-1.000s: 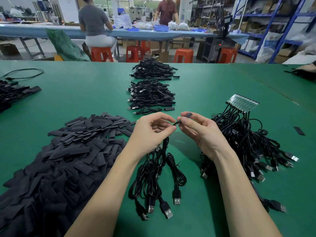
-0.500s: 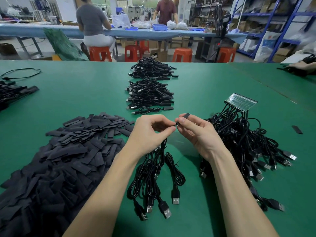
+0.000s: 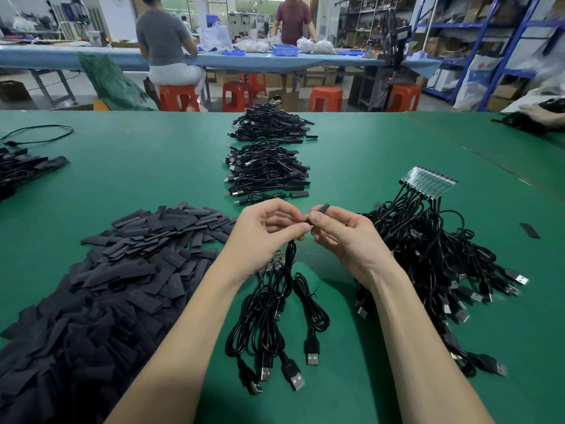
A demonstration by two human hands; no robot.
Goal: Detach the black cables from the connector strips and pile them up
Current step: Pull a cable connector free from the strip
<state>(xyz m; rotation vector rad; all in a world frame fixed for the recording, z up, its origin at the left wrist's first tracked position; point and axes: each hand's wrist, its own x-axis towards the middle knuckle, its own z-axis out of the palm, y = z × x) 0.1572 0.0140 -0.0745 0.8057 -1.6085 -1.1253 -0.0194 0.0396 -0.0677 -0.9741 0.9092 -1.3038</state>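
Both hands meet above the middle of the green felt-covered table (image 3: 351,154). The left hand (image 3: 263,231) has thumb and fingers curled together, pinching the upper end of a thin black cable (image 3: 290,255) that hangs down from it. The right hand (image 3: 342,237) pinches a short black sleeve piece (image 3: 323,208) between thumb and forefinger, its tip poking up above the knuckles; the two pinches touch at the cable's end.

Below the left hand a small bunch of black USB cables (image 3: 269,319) lies on the felt, plugs toward the near edge, one coiled cable just beside it on the right. Right of the right forearm sprawls a large tangle of black cables (image 3: 428,258), still joined at the far end to a clear connector strip (image 3: 428,182) that stands tilted up off the felt. Left of the left forearm a broad heap of flat black sleeve pieces (image 3: 107,286) runs to the near-left edge. Two finished piles of black cables (image 3: 266,169) sit in a line beyond the hands, toward the far edge. Bare felt lies between the heap and those piles, and between the piles and the strip; a lone black sleeve (image 3: 530,230) lies far right.

Compared with half a second earlier, the hands sit a little closer together and the sleeve's tip shows slightly higher over the right fingers; the piles, tangle and strip lie as they did.
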